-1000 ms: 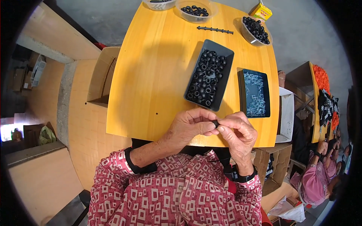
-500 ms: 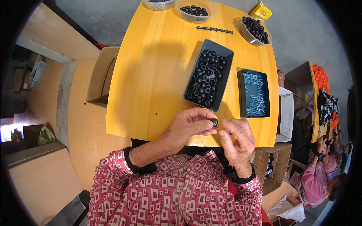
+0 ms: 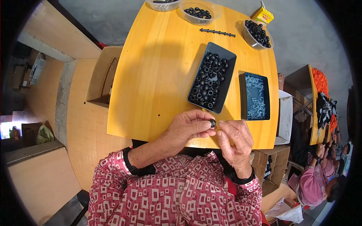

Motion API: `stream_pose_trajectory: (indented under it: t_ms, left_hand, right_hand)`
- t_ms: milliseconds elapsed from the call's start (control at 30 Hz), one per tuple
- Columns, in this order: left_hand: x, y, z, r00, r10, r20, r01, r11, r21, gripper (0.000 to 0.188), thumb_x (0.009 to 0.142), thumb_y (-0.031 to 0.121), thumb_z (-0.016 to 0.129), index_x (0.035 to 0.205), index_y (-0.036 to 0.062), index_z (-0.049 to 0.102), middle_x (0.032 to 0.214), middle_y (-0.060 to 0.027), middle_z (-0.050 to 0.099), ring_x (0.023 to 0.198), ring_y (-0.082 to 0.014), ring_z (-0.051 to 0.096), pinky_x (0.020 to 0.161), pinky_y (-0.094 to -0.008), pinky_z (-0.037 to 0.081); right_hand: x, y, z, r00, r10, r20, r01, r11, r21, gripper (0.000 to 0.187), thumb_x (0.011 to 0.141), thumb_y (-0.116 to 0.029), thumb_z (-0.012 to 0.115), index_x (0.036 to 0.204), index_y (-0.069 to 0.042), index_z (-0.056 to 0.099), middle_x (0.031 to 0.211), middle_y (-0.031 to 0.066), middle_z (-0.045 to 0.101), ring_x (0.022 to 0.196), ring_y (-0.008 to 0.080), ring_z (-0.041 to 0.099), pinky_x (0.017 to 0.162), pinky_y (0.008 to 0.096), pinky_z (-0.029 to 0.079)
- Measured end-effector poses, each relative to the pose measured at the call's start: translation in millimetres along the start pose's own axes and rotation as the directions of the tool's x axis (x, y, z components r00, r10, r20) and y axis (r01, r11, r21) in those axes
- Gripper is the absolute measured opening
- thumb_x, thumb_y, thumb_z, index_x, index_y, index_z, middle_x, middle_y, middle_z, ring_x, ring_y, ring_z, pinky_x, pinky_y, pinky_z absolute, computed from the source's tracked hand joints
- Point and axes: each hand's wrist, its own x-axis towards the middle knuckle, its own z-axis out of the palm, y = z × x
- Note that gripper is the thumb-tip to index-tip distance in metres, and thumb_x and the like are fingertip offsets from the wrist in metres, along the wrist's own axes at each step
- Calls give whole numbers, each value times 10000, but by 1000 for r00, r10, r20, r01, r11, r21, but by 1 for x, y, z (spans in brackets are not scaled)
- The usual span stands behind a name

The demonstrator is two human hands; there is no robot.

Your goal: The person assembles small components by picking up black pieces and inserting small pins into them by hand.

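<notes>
Head view: pinching black bead [image 3: 213, 123] with left hand [image 3: 188, 127], narrow-gapped right hand [image 3: 237, 140] at 4 o'clock; probably light, slick, grab sides.

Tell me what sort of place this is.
Probably a small assembly workshop: a long tray of black parts, a smaller tray of shiny pieces on the table, another person in pink nearby.

Small reddish printing [image 3: 265, 16] is borne by the yellow carton [image 3: 260, 15] near the far right corner of the table [image 3: 151, 83], but its characters are too small to be made out; nothing else can be read.
</notes>
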Motion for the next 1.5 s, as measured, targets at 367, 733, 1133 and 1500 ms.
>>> stream_pose_trajectory:
  t_ms: [367, 733, 1133, 1500]
  left_hand:
    - [0, -2, -1, 991, 133, 11, -133, 980, 151, 225, 925, 86, 669, 1126, -8, 631, 1014, -63, 668, 891, -121, 658, 809, -236, 547]
    - [12, -1, 11, 928, 359, 97, -338, 705, 623, 202, 913, 66, 660, 1098, -11, 639, 1019, -85, 682, 920, -167, 678, 788, -278, 557]
    - [27, 18, 27, 559, 535, 633, -624, -231, 746, 217, 829, 40, 652, 1044, 12, 639, 936, -120, 667, 824, -278, 672, 665, -324, 540]
    - [-2, 11, 23, 972, 225, 67, -224, 798, 560, 187, 915, 34, 662, 1098, -1, 650, 1004, -10, 673, 962, -79, 624, 883, -236, 504]
  right_hand:
    - [7, -1, 1, 993, -99, 57, 101, 994, -38, 293, 714, 48, 764, 1000, 18, 706, 866, 99, 638, 718, 232, 609, 623, 319, 490]
    - [-18, -1, 6, 672, 663, 329, -608, 241, 756, 317, 1015, -189, 538, 1245, 30, 537, 943, 87, 643, 811, 170, 671, 655, 254, 562]
    - [-16, 26, -3, 579, 641, 503, -438, -276, 855, 381, 996, -78, 454, 1350, 64, 474, 1223, 189, 606, 1084, 270, 644, 943, 346, 538]
    - [-3, 15, -13, 881, 465, 86, -435, 724, 535, 384, 1005, 11, 410, 1382, 10, 488, 1345, 178, 564, 1178, 281, 604, 936, 350, 537]
